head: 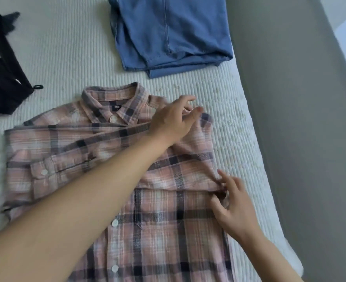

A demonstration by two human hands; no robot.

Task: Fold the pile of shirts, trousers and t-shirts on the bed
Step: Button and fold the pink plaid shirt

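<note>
Head view: pink plaid shirt (127, 180) face up on white bed (66, 58), 1 sleeve folded across chest. Left hand (174, 119) at right shoulder, fingers loosely spread, gripping nothing (slightly blurred). Right hand (235, 208) pinching side edge. Folded blue trousers (172, 33) beyond.

Bare bedspread (66, 58) lies open at eleven o'clock, a wide lane between the black garment (1, 68) at ten and the folded blue trousers (172, 33) at twelve. The plaid shirt (157, 231) fills the middle. At three o'clock only a narrow strip stays clear before the bed's edge.
</note>
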